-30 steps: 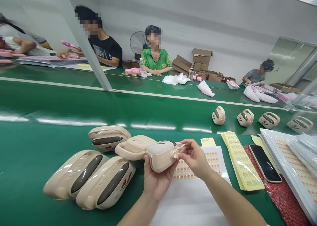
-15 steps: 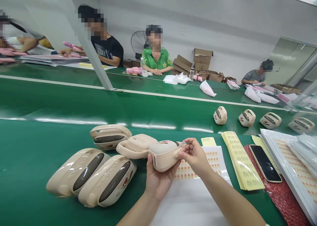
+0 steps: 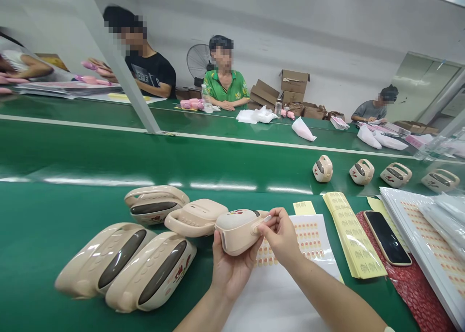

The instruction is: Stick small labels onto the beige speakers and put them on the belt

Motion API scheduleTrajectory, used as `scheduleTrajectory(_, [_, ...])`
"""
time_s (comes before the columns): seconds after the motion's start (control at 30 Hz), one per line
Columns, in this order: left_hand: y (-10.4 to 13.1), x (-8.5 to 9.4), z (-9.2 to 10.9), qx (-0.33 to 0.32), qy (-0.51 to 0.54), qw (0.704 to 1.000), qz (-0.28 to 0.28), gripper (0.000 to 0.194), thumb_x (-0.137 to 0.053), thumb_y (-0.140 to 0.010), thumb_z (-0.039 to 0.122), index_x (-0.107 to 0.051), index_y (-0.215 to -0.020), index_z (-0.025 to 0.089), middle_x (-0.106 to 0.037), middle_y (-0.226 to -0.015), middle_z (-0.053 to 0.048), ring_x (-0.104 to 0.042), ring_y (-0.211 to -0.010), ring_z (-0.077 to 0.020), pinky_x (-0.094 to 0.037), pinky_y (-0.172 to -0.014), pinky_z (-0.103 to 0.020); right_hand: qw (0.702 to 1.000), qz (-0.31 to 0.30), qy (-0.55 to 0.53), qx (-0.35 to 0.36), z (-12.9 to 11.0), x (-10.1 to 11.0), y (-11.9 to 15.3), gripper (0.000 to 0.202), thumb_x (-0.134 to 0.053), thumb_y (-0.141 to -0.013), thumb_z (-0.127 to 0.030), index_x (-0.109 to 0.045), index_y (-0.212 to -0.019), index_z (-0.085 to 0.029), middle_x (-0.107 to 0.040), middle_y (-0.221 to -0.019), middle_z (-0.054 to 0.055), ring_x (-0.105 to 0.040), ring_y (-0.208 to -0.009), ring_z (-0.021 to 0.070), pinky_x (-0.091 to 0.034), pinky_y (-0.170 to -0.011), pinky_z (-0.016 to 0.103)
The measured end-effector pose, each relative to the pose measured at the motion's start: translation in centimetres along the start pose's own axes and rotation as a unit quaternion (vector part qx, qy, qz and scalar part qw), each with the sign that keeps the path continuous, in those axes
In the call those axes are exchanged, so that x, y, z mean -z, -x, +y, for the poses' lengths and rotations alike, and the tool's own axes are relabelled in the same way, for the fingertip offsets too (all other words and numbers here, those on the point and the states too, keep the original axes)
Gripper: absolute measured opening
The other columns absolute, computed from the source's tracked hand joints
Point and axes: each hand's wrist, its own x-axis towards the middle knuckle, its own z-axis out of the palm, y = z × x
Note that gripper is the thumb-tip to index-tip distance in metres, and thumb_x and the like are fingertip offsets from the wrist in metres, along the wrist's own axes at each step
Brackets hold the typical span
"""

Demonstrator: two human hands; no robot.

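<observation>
My left hand point(image 3: 232, 269) holds a small beige portable speaker point(image 3: 236, 232) from below, with its pale, red-printed face turned up. At the speaker's right end, my right hand point(image 3: 283, 235) pinches a small pale oval piece point(image 3: 268, 218) that looks like a sticker. Those fingertips are against or very close to the casing; whether the piece touches it I cannot tell. Under and behind the hands lies a white sheet of orange oval stickers point(image 3: 308, 235). Left of the held speaker lies another beige speaker point(image 3: 198, 215), handle toward the left.
More handled speakers point(image 3: 156, 269) stand at left, and a row of them point(image 3: 361, 172) sits on the green belt point(image 3: 218, 160). Yellow label strips point(image 3: 354, 235), a phone point(image 3: 388, 237) and stacked sticker sheets point(image 3: 407, 211) lie at right. Several people sit across the belt.
The view has shifted slightly, so the speakers at left appear farther left and lower. Both hands keep hold at the same speaker; the pale piece sits a little lower by its end.
</observation>
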Motion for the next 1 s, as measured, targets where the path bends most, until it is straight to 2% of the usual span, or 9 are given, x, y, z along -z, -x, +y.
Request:
scheduleTrajectory(0.07, [0.0, 0.3, 0.0, 0.000, 0.007, 1.000, -0.019, 0.046, -0.049, -0.083, 0.039, -0.044, -0.128, 0.030, -0.063, -0.117, -0.006, -0.057, -0.108, -0.0221, -0.049, -0.087, -0.031, 0.997, 0.004, 0.061, 0.048, 0.0, 0.1, 0.1, 0.026, -0.059, -0.067, -0.026, -0.048, -0.090, -0.022, -0.057, -0.072, -0.001, -0.055, -0.069, 0.0157, -0.046, -0.066, 0.031])
scheduleTrajectory(0.13, [0.0, 0.7, -0.1, 0.002, 0.027, 0.998, -0.051, 0.048, -0.043, -0.086, 0.042, -0.037, -0.132, 0.031, -0.061, -0.120, -0.006, -0.055, -0.110, -0.0215, -0.046, -0.091, -0.032, 0.988, 0.012, 0.123, 0.087, 0.0, 0.3, 0.0, 0.045, -0.064, -0.065, -0.029, -0.047, -0.106, -0.022, -0.057, -0.097, 0.006, -0.054, -0.089, 0.0201, -0.045, -0.078, 0.037])
scheduleTrajectory(0.23, [-0.1, 1.3, 0.1, 0.022, 0.073, 0.991, -0.110, 0.051, -0.034, -0.088, 0.047, -0.028, -0.136, 0.032, -0.058, -0.124, -0.006, -0.051, -0.115, -0.0215, -0.038, -0.098, -0.037, 0.985, -0.032, 0.153, 0.067, 0.3, 0.9, -0.7, 0.070, -0.067, -0.064, -0.033, -0.035, -0.125, -0.024, -0.045, -0.123, 0.010, -0.045, -0.110, 0.0241, -0.040, -0.089, 0.041])
scheduleTrajectory(0.37, [-0.2, 1.8, 0.5, 0.065, 0.064, 0.988, -0.127, 0.053, -0.039, -0.086, 0.047, -0.032, -0.135, 0.028, -0.053, -0.129, -0.010, -0.046, -0.120, -0.0232, -0.041, -0.095, -0.030, 0.981, -0.143, 0.129, 0.008, 0.8, 2.8, -3.1, 0.062, -0.057, -0.075, -0.026, -0.029, -0.131, -0.020, -0.053, -0.114, 0.010, -0.052, -0.101, 0.0193, -0.045, -0.081, 0.035])
scheduleTrajectory(0.47, [-0.1, 2.0, 0.7, 0.077, 0.034, 0.990, -0.117, 0.054, -0.048, -0.082, 0.044, -0.036, -0.133, 0.031, -0.054, -0.128, -0.008, -0.045, -0.120, -0.0242, -0.044, -0.091, -0.026, 0.962, -0.143, 0.231, -0.027, 1.4, 5.3, -5.0, 0.055, -0.051, -0.078, -0.018, -0.033, -0.130, -0.018, -0.055, -0.111, 0.010, -0.057, -0.082, 0.0154, -0.045, -0.074, 0.032])
scheduleTrajectory(0.6, [0.1, 2.1, 0.7, 0.090, 0.034, 0.991, -0.096, 0.058, -0.048, -0.079, 0.052, -0.032, -0.133, 0.037, -0.055, -0.127, -0.002, -0.044, -0.121, -0.0225, -0.045, -0.090, -0.024, 0.910, -0.157, 0.379, -0.065, 3.3, 7.4, -5.9, 0.064, -0.053, -0.072, -0.010, -0.034, -0.132, -0.020, -0.057, -0.108, 0.008, -0.052, -0.060, 0.0108, -0.044, -0.066, 0.031])
scheduleTrajectory(0.7, [0.2, 2.0, 0.6, 0.099, 0.039, 0.992, -0.070, 0.058, -0.043, -0.078, 0.061, -0.036, -0.131, 0.038, -0.057, -0.126, -0.001, -0.047, -0.119, -0.0211, -0.045, -0.090, -0.022, 0.903, -0.184, 0.387, -0.028, 4.9, 7.4, -5.7, 0.058, -0.050, -0.073, -0.008, -0.040, -0.129, -0.023, -0.059, -0.099, 0.004, -0.053, -0.065, 0.0115, -0.044, -0.066, 0.028])
scheduleTrajectory(0.83, [0.2, 1.7, 1.0, 0.084, 0.014, 0.996, -0.040, 0.056, -0.043, -0.077, 0.062, -0.039, -0.129, 0.039, -0.062, -0.117, 0.000, -0.052, -0.113, -0.0217, -0.047, -0.088, -0.024, 0.904, -0.183, 0.385, 0.021, 5.9, 7.2, -5.7, 0.053, -0.044, -0.075, -0.005, -0.044, -0.126, -0.021, -0.058, -0.094, 0.004, -0.054, -0.078, 0.0136, -0.044, -0.073, 0.028])
scheduleTrajectory(1.0, [0.0, 1.3, 1.5, 0.026, -0.028, 0.999, 0.035, 0.056, -0.054, -0.075, 0.054, -0.040, -0.127, 0.039, -0.065, -0.110, 0.002, -0.057, -0.106, -0.0217, -0.050, -0.085, -0.031, 0.913, -0.158, 0.377, -0.001, 6.0, 7.5, -5.9, 0.046, -0.047, -0.074, -0.006, -0.049, -0.118, -0.016, -0.057, -0.087, 0.005, -0.053, -0.077, 0.0155, -0.043, -0.071, 0.030])
